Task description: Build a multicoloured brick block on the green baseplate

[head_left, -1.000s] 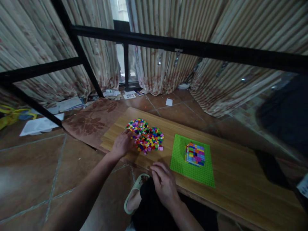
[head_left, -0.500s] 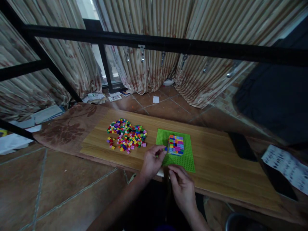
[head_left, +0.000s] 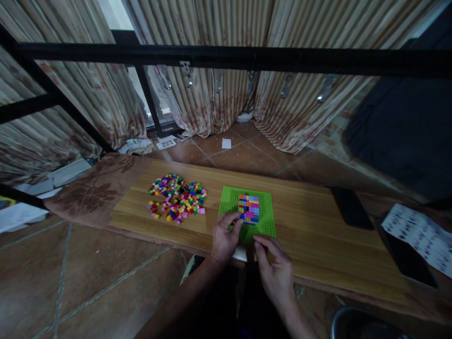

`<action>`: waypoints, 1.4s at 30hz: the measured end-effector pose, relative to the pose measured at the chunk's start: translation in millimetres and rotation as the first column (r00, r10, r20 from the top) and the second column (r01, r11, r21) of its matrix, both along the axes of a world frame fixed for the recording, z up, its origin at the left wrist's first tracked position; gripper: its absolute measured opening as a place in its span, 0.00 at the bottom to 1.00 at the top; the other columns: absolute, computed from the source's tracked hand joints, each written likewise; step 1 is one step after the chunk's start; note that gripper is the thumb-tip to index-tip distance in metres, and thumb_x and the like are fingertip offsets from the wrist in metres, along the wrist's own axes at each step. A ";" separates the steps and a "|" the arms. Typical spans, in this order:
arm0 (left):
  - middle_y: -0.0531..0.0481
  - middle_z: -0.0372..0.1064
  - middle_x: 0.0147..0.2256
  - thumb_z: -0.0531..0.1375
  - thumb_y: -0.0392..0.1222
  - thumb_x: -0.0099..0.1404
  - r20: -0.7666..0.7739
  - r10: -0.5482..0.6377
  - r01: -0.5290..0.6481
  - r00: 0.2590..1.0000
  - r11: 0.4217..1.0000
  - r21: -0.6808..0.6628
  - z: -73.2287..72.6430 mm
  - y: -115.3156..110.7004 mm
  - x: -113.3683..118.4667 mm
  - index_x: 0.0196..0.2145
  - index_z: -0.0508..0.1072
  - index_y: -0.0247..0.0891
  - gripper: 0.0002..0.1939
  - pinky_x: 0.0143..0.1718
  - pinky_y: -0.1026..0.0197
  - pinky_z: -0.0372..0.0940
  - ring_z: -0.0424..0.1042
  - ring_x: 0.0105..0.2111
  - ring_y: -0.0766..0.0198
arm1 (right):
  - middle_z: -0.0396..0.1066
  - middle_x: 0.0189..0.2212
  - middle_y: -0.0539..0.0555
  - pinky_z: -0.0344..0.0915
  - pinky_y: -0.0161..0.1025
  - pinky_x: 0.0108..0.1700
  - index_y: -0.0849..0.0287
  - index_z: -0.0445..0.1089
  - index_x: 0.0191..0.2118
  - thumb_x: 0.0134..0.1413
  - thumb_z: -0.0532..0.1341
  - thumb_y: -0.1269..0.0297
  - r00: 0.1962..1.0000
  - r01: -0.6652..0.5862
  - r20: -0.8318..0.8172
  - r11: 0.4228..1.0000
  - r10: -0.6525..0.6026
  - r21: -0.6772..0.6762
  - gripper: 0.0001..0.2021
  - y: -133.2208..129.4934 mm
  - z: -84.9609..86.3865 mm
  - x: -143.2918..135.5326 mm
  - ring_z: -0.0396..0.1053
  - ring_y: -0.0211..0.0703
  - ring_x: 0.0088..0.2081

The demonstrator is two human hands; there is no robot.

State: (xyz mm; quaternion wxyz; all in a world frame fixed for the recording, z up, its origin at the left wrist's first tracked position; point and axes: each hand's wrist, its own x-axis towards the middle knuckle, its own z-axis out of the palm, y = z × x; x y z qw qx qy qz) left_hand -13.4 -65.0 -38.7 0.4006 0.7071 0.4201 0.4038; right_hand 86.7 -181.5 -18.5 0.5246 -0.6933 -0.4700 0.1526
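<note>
A crooked push from the left hand (head_left: 225,237), fingers narrow at the brick block (head_left: 250,207), could loosen its edge; whether either hand, the right (head_left: 277,263) also narrow, grips anything, I cannot tell.

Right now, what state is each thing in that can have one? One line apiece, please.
Loose multicoloured plastic bricks: scattered in an uneven heap.
Square green studded baseplate: lying flat.
Multicoloured plastic brick block: assembled, standing on the baseplate.
Left hand: fingers bent, at the block's near-left corner; grip unclear.
Right hand: fingers curled, apart from the block; grip unclear.
Striped fabric curtains: hanging, parted at left.
</note>
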 end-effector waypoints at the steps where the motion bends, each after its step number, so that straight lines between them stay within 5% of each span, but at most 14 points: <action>1: 0.48 0.74 0.38 0.58 0.43 0.65 -0.005 0.010 -0.010 1.000 1.000 0.010 -0.2 -0.1 0.6 0.45 0.76 0.42 0.12 0.44 0.59 0.69 0.72 0.39 0.62 | 0.74 0.40 0.56 0.69 0.44 0.46 0.55 0.74 0.42 0.60 0.56 0.62 1.000 -0.001 0.004 1.000 0.001 0.003 0.10 1.8 1.4 1.6 0.72 0.45 0.44; 11: 0.49 0.75 0.36 0.57 0.42 0.67 -0.080 0.087 -0.080 0.993 0.993 0.092 -2.2 -3.6 3.7 0.40 0.77 0.42 0.10 0.45 0.57 0.67 0.72 0.39 0.62 | 0.71 0.43 0.56 0.67 0.46 0.50 0.53 0.72 0.48 0.62 0.52 0.63 0.964 -0.067 0.254 0.996 0.078 -0.052 0.14 40.2 10.3 10.6 0.69 0.45 0.46; 25: 0.49 0.73 0.35 0.58 0.37 0.66 -0.047 0.133 -0.118 0.990 0.964 0.238 -10.0 -7.8 7.1 0.40 0.77 0.42 0.09 0.39 0.61 0.69 0.71 0.36 0.65 | 0.69 0.44 0.57 0.65 0.43 0.44 0.56 0.72 0.51 0.61 0.53 0.69 0.694 0.007 0.714 0.990 0.094 -0.137 0.16 50.6 3.6 13.4 0.64 0.47 0.43; 34: 0.47 0.73 0.38 0.53 0.37 0.68 -0.190 0.124 -0.035 0.974 0.909 0.416 -11.2 -8.6 0.6 0.45 0.74 0.40 0.12 0.39 0.60 0.69 0.70 0.37 0.63 | 0.70 0.42 0.56 0.61 0.40 0.41 0.55 0.73 0.50 0.59 0.56 0.72 0.544 0.034 0.827 0.981 0.141 -0.190 0.15 51.3 15.2 15.4 0.62 0.46 0.39; 42: 0.47 0.72 0.38 0.51 0.39 0.70 -0.277 0.094 0.028 0.956 0.913 0.407 -8.5 -11.0 -3.5 0.45 0.73 0.39 0.12 0.41 0.59 0.69 0.70 0.37 0.62 | 0.71 0.41 0.56 0.60 0.41 0.42 0.56 0.73 0.49 0.59 0.56 0.72 0.455 -0.021 0.875 0.984 0.168 -0.178 0.15 52.4 13.9 22.7 0.62 0.47 0.40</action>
